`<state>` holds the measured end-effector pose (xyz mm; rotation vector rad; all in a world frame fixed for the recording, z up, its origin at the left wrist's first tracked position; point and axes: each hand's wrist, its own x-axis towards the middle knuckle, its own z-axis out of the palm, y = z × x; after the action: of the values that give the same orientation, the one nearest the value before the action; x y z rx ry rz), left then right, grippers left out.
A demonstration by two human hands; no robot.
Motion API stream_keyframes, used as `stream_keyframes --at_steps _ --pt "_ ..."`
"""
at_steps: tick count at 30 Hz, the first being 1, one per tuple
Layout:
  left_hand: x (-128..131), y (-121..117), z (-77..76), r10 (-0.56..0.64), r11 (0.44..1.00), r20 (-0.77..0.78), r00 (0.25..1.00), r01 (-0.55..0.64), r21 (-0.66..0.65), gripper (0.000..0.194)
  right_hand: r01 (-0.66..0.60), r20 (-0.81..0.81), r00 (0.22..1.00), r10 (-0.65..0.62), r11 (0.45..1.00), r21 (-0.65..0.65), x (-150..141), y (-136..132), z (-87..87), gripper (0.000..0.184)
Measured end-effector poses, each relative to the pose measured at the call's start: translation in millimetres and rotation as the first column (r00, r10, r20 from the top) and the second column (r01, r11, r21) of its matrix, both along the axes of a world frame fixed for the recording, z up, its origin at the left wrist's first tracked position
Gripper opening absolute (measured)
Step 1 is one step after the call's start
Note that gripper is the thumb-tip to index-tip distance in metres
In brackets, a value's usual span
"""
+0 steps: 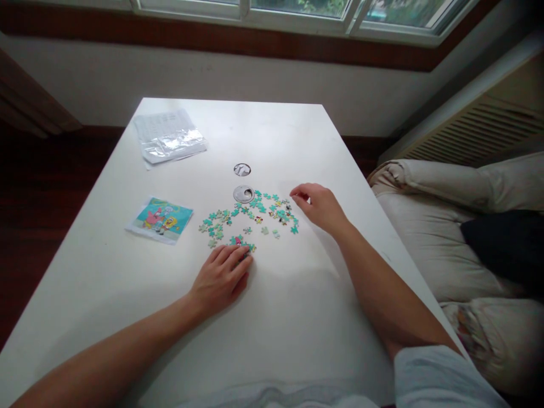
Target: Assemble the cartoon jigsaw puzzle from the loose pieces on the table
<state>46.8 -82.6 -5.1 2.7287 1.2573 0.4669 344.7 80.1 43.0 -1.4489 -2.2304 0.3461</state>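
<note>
Small jigsaw puzzle pieces, mostly turquoise and pale green, lie scattered in an arc on the white table. My left hand rests palm down with its fingers laid out over the near edge of a small cluster of pieces, one of them pink. My right hand is just right of the scattered pieces, thumb and forefinger brought together in a pinch. Whatever may be between those fingertips is too small to make out. Left of the pieces lies a cartoon picture in a clear sleeve.
A clear plastic bag with papers lies at the table's far left. Two round openings, one with a grey cap, sit in the tabletop behind the pieces. A padded beige seat stands along the right side; a window wall is beyond.
</note>
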Motion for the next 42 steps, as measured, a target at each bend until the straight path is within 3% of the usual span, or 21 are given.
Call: stream_keyframes --at_steps 5,9,19,35,42 --pt "0.8 3.0 0.5 0.002 1.000 0.012 1.000 -0.001 -0.028 0.041 -0.019 0.062 0.998 0.024 0.997 -0.072 20.8 -10.9 -27.9 0.017" --pt "-1.5 4.1 1.4 -0.003 0.999 0.032 0.999 0.004 -0.048 0.044 -0.041 0.045 0.998 0.047 0.992 -0.122 20.9 -12.4 -36.5 0.018" --pt "-2.1 3.8 0.4 -0.008 0.999 0.008 1.000 0.009 -0.053 0.041 0.087 -0.011 0.996 -0.087 0.995 0.053 -0.9 7.3 -63.9 0.020" --pt "-1.5 4.0 1.7 -0.005 0.999 0.024 1.000 0.006 -0.035 0.040 0.045 0.009 0.999 -0.045 0.993 -0.105 -2.4 18.2 -48.9 0.019" --pt "-3.5 4.2 -2.5 -0.007 0.998 0.016 1.000 0.008 -0.060 0.041 0.060 0.033 0.998 -0.058 0.996 -0.071 -7.4 19.3 -48.9 0.008"
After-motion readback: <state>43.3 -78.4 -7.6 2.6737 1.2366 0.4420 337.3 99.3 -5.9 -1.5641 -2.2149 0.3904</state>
